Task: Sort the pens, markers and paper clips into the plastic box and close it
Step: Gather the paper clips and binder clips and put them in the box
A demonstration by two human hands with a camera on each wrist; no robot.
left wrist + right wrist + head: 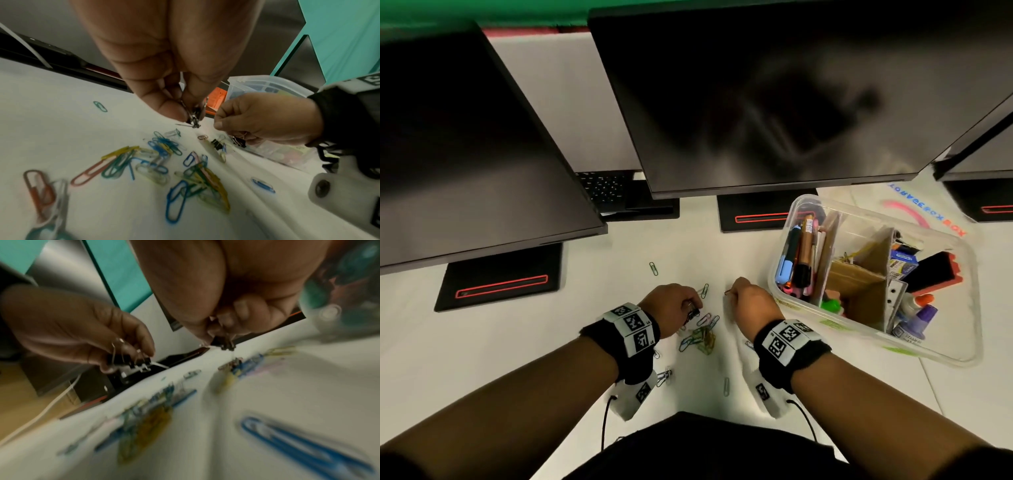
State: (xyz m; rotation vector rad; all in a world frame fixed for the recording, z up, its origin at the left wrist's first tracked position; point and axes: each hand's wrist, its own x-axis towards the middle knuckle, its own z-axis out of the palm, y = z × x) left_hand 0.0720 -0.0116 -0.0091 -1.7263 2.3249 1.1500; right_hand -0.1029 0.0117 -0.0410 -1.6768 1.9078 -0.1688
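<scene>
Loose coloured paper clips point(701, 337) lie in a pile on the white table between my hands. My left hand point(690, 308) pinches a bunch of small black binder clips point(194, 117) just above the pile. My right hand point(734, 295), close to the box's near left corner, pinches another black binder clip point(224, 344) with fingers curled. The clear plastic box point(962, 356) stands open at the right. Its left compartment holds pens and markers point(798, 257). A further binder clip point(216, 143) lies on the table by the right hand.
Three dark monitors point(756, 96) on black bases point(500, 277) overhang the back of the table. The box's clear lid point(928, 214) with coloured lettering lies behind the box. Cardboard dividers point(859, 284), an eraser, glue and a stamp bottle fill the other compartments. Single clips point(653, 269) lie scattered.
</scene>
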